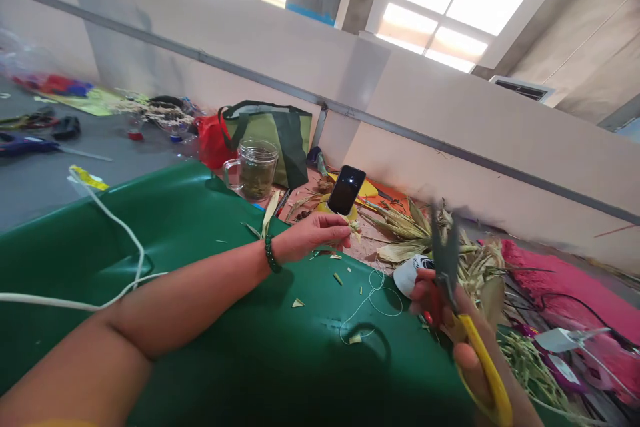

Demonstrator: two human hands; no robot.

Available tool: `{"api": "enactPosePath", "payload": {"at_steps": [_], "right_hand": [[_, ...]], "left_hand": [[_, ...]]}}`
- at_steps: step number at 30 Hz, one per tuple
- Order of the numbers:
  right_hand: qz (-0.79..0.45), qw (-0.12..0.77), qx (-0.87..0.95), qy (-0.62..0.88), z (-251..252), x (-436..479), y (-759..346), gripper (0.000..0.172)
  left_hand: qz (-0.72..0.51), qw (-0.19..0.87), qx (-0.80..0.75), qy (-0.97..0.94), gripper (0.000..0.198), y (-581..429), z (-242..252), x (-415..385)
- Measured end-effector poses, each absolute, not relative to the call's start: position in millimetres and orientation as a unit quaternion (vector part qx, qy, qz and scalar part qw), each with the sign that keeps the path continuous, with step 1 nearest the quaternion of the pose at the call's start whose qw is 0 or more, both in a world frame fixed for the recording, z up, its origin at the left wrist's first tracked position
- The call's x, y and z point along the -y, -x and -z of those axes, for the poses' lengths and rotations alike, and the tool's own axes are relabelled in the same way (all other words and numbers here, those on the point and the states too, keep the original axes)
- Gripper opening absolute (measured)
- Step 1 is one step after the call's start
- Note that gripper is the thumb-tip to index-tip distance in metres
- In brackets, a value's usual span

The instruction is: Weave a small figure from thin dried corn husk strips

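Observation:
In the middle of the head view, my left hand (323,235) pinches a small pale bundle (355,228) that looks like folded corn husk. A dark green bead bracelet (271,253) circles that wrist. My right hand (470,340), somewhat blurred, is wrapped round a pair of scissors (447,257) with yellow and red handles, the blades pointing up and slightly apart. Close to the right hand sits a white spool-like object (411,273). A loop of thin white thread (371,300) and small husk scraps (299,303) lie on the green mat (240,347) between my hands.
A phone (347,189) stands propped behind my left hand. Nearby are a glass mug (257,170) of tea and a green bag (285,140). Dried corn husks (400,227) pile up behind the scissors. A white cable (135,243) crosses the left side; pink fluffy cloth (565,287) lies right.

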State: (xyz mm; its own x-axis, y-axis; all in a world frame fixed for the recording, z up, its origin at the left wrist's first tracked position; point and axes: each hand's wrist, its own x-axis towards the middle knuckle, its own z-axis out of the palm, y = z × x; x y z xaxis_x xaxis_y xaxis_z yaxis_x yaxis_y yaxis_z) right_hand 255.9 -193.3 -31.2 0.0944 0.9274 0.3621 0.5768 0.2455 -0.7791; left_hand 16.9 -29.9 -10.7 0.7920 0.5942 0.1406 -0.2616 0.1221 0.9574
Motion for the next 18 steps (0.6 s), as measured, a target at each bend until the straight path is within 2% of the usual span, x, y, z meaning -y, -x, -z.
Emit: {"api": "enactPosePath", "payload": {"at_steps": [5, 10, 14, 18], "right_hand": [[-0.274, 0.381, 0.676, 0.567, 19.5, 188.7, -241.5, 0.088], [-0.244, 0.330, 0.714, 0.567, 18.2, 177.4, -228.3, 0.077], [-0.248, 0.285, 0.737, 0.561, 18.7, 176.6, -230.5, 0.080], [-0.239, 0.277, 0.744, 0.559, 22.0, 178.2, -233.6, 0.083]], "left_hand": [[-0.303, 0.710, -0.141, -0.619, 0.038, -15.1, 11.5, 28.2], [-0.286, 0.722, -0.134, -0.615, 0.038, -16.0, 9.7, 30.9], [-0.279, 0.724, -0.138, -0.615, 0.038, -17.0, 9.2, 32.2], [-0.279, 0.723, -0.140, -0.616, 0.037, -17.8, 10.7, 32.3]]}}
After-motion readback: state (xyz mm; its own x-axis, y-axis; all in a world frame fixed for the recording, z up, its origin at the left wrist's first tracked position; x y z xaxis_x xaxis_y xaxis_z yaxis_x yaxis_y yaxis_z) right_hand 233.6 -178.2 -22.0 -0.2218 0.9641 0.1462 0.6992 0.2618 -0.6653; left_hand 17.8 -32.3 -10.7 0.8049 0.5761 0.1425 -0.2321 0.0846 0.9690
